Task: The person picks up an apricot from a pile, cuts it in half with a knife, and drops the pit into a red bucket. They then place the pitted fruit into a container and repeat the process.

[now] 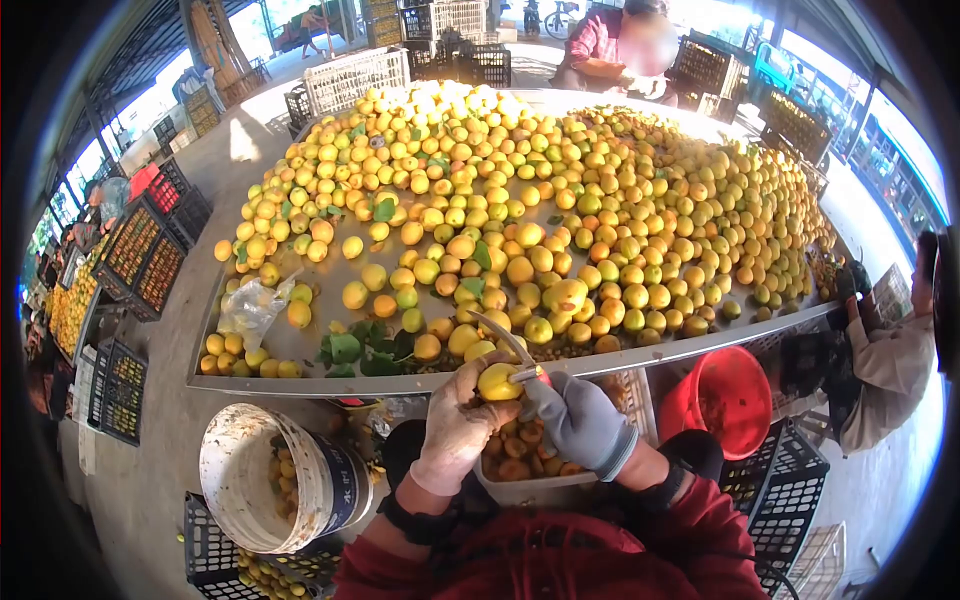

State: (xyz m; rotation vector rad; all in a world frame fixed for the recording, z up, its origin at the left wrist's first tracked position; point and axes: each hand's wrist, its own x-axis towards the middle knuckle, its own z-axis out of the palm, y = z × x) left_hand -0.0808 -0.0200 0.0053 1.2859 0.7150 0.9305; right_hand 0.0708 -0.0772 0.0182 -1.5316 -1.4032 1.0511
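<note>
My left hand point(462, 420), in a pale, stained glove, is closed round a yellow fruit point(498, 382) just in front of the metal table's edge. My right hand point(582, 420), in a grey glove, grips a small curved knife point(508, 338); the blade points up and to the left, beside the fruit. Under both hands stands a pale container point(520, 484) holding orange-brown fruit pieces. Beyond them, yellow and orange fruits point(520, 268) are heaped on the metal table point(640, 356). Green leaves point(365, 347) lie near its front edge, left of my hands.
A white bucket point(240, 480) stands at the lower left, a red bucket point(735, 400) at the right. Black crates point(208, 545) flank my seat. One person point(600, 60) is across the table, another point(890, 370) at the right. A plastic bag point(255, 310) lies on the table.
</note>
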